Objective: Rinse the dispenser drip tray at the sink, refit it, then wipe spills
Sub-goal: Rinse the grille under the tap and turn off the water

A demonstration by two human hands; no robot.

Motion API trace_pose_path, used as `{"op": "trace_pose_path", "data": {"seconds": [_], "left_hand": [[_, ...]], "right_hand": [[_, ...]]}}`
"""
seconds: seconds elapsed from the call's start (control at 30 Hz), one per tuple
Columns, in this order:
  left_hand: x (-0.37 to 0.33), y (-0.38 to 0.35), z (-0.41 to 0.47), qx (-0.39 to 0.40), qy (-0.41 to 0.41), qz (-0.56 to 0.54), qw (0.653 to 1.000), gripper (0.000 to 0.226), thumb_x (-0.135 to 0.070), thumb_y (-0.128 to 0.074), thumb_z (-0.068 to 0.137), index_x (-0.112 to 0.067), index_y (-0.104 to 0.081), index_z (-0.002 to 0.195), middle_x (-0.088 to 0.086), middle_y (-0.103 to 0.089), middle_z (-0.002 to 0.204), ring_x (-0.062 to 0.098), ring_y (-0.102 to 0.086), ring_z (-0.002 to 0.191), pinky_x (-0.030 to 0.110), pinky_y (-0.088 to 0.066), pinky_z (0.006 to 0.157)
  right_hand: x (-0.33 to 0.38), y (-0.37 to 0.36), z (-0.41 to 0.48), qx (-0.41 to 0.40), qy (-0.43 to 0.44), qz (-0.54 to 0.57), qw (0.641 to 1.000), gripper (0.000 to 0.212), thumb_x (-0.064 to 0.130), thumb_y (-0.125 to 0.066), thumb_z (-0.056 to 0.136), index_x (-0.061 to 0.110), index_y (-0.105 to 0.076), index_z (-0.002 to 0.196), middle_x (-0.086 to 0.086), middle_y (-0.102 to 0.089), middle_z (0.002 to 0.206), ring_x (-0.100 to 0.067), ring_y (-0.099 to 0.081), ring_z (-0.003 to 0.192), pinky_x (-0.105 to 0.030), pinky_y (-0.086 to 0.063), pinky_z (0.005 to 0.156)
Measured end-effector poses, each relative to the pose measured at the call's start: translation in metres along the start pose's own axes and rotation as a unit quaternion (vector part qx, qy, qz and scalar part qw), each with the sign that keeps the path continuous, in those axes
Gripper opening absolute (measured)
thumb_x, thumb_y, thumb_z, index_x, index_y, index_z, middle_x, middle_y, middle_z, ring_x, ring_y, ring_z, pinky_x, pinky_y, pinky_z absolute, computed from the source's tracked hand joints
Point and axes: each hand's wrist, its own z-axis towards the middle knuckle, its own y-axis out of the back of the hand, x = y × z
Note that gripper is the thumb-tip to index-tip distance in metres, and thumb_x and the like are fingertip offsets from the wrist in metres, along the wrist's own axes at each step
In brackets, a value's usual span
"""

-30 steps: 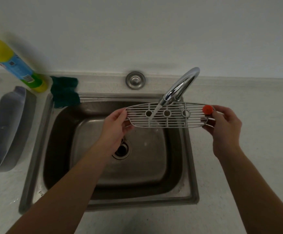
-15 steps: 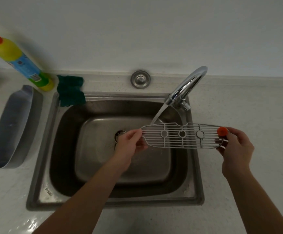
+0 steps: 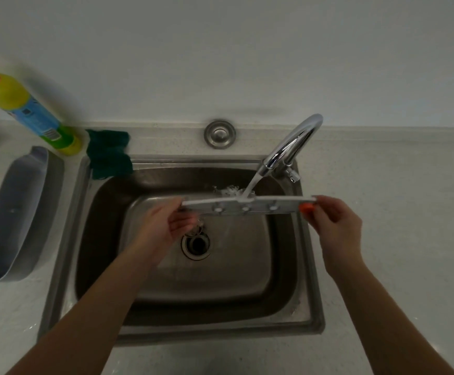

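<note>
The white drip tray grille [image 3: 247,205] is held across the steel sink [image 3: 305,309], tilted so I see it almost edge-on. Water from the chrome faucet [image 3: 290,146] splashes on its top edge near the middle. My left hand [image 3: 166,226] holds the grille's left end with thumb on top and fingers beneath. My right hand [image 3: 334,226] pinches the right end beside its orange float [image 3: 306,207]. The grey drip tray basin [image 3: 14,215] lies on the counter left of the sink.
A yellow-green detergent bottle [image 3: 28,109] leans against the wall at the back left. A dark green cloth [image 3: 109,154] lies on the sink's back-left corner. The drain [image 3: 196,243] sits below the grille. Pale countertop [image 3: 396,212] extends to the right.
The grille has moved back under the running water and tipped from nearly flat to almost edge-on. Both hands kept hold of its ends.
</note>
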Motion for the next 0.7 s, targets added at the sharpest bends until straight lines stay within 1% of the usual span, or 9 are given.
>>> {"op": "trace_pose_path", "data": {"seconds": [0.07,0.13,0.23,0.33,0.4,0.47,0.53,0.63,0.7], "left_hand": [[0.001,0.023,-0.008,-0.022,0.006,-0.014,1.000,0.023,-0.014,-0.057,0.101,-0.010,-0.079,0.099,0.020,-0.078,0.102,0.022,-0.078,0.083,0.027,-0.064,0.067],[-0.001,0.041,-0.016,-0.054,-0.006,0.009,0.999,0.025,-0.003,-0.056,0.098,-0.010,-0.080,0.099,0.018,-0.078,0.107,0.023,-0.079,0.090,0.026,-0.063,0.067],[-0.007,0.058,-0.034,-0.066,-0.081,0.082,0.991,0.028,0.001,-0.057,0.097,-0.015,-0.080,0.099,0.013,-0.079,0.110,0.025,-0.078,0.097,0.028,-0.063,0.071],[-0.017,0.066,-0.056,-0.065,-0.191,0.185,0.962,0.033,0.002,-0.059,0.097,-0.023,-0.079,0.099,0.004,-0.079,0.106,0.021,-0.077,0.097,0.025,-0.063,0.076],[-0.023,0.068,-0.067,-0.070,-0.253,0.281,0.923,0.035,0.000,-0.060,0.097,-0.031,-0.076,0.101,-0.007,-0.079,0.105,0.011,-0.076,0.096,0.016,-0.059,0.079],[-0.026,0.066,-0.075,-0.083,-0.295,0.396,0.865,0.035,-0.006,-0.061,0.095,-0.039,-0.070,0.105,-0.022,-0.076,0.098,-0.007,-0.071,0.095,0.003,-0.050,0.080],[-0.024,0.066,-0.079,-0.104,-0.314,0.457,0.826,0.033,-0.007,-0.064,0.094,-0.037,-0.067,0.108,-0.027,-0.070,0.088,-0.019,-0.064,0.093,-0.003,-0.044,0.080],[-0.019,0.069,-0.080,-0.116,-0.332,0.470,0.810,0.034,-0.001,-0.067,0.093,-0.030,-0.067,0.112,-0.027,-0.065,0.098,-0.019,-0.064,0.095,-0.002,-0.045,0.083],[-0.016,0.069,-0.081,-0.117,-0.335,0.470,0.808,0.034,-0.003,-0.067,0.093,-0.030,-0.067,0.113,-0.024,-0.067,0.100,-0.017,-0.065,0.096,-0.001,-0.046,0.084]], "right_hand": [[-0.012,-0.010,-0.007,0.032,-0.017,-0.034,0.999,0.027,0.006,-0.066,0.096,0.030,-0.078,0.101,0.007,-0.079,0.101,-0.012,-0.076,0.099,-0.040,-0.061,0.091],[-0.021,-0.023,-0.011,0.059,-0.036,-0.064,0.996,0.029,0.005,-0.065,0.096,0.030,-0.078,0.103,0.011,-0.079,0.102,-0.008,-0.075,0.099,-0.041,-0.061,0.094],[-0.022,-0.044,-0.007,0.099,-0.040,-0.141,0.984,0.031,0.008,-0.059,0.100,0.032,-0.075,0.110,0.012,-0.076,0.107,-0.007,-0.071,0.104,-0.043,-0.058,0.100],[-0.013,-0.059,0.010,0.129,0.010,-0.229,0.965,0.032,0.010,-0.054,0.103,0.022,-0.069,0.129,0.000,-0.071,0.127,-0.016,-0.064,0.120,-0.047,-0.050,0.110],[-0.005,-0.064,0.025,0.129,0.040,-0.280,0.951,0.035,0.011,-0.051,0.105,0.017,-0.065,0.136,-0.007,-0.067,0.134,-0.023,-0.061,0.125,-0.047,-0.047,0.112],[0.001,-0.067,0.040,0.122,0.055,-0.312,0.941,0.034,0.010,-0.048,0.105,0.013,-0.065,0.135,-0.012,-0.068,0.129,-0.026,-0.065,0.114,-0.046,-0.052,0.104],[0.003,-0.066,0.049,0.116,0.072,-0.341,0.930,0.034,0.006,-0.048,0.103,0.011,-0.068,0.130,-0.014,-0.071,0.121,-0.023,-0.066,0.099,-0.040,-0.055,0.093],[0.005,-0.062,0.056,0.091,0.083,-0.359,0.925,0.034,0.002,-0.049,0.100,0.009,-0.070,0.124,-0.015,-0.071,0.121,-0.025,-0.066,0.098,-0.035,-0.056,0.090],[0.007,-0.061,0.061,0.063,0.082,-0.356,0.929,0.032,0.001,-0.050,0.097,0.008,-0.070,0.121,-0.015,-0.071,0.119,-0.015,-0.061,0.083,-0.011,-0.046,0.073]]}}
